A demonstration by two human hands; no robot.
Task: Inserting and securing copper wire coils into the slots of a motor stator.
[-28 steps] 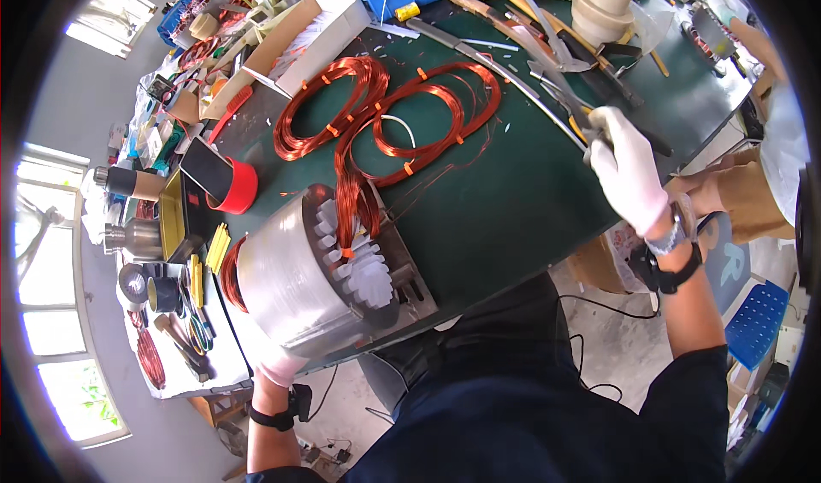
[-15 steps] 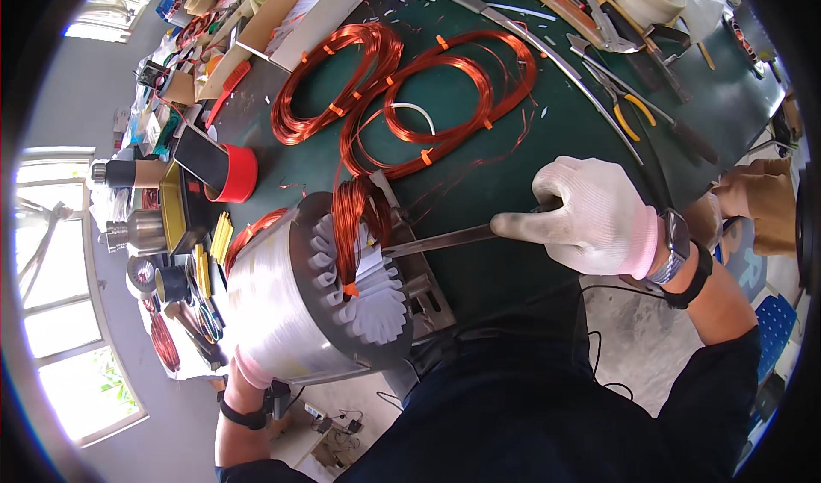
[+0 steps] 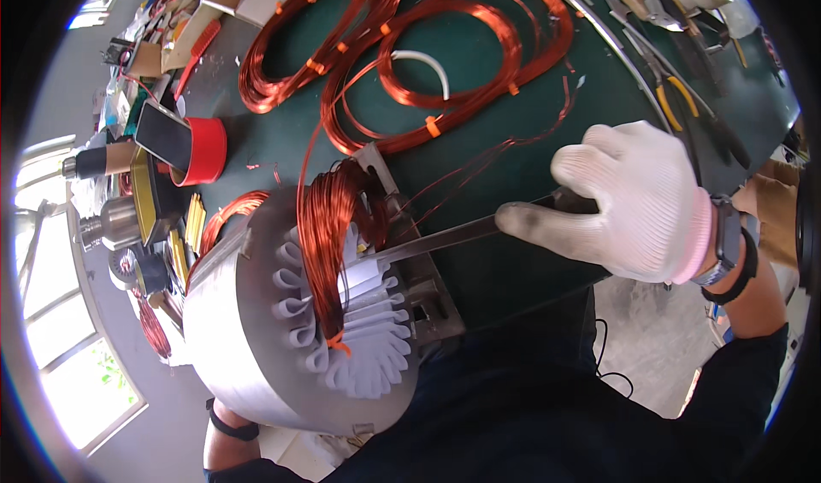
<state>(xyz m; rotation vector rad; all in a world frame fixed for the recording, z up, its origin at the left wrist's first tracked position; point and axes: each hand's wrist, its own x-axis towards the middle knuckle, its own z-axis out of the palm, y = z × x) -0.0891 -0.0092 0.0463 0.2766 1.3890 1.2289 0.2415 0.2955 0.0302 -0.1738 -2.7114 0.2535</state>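
Observation:
A grey metal stator core (image 3: 224, 329) lies on its side in front of me, its open end turned to the right. White paper slot liners (image 3: 376, 355) stick out around its bore in folded loops. A copper wire coil (image 3: 323, 235) hangs out of the bore, with an orange tie at its lower end. My gloved right hand (image 3: 629, 201) is closed on a long flat metal blade (image 3: 457, 235), thumb laid along it. The blade's far tip reaches into the bore beside the coil and liners. My left wrist (image 3: 229, 423) shows below the core; that hand is hidden behind it.
Tied copper wire coils (image 3: 511, 51) lie on the green table (image 3: 487, 282) beyond the core. A slotted metal support (image 3: 440, 312) sits at the core's right. A red round holder (image 3: 205, 154) with a phone stands at left. Yellow-handled pliers (image 3: 680, 103) lie at far right.
The view has come closer, so the core looks larger and its open end faces me more. The right hand still holds the blade at the bore. My left hand has slipped behind the core.

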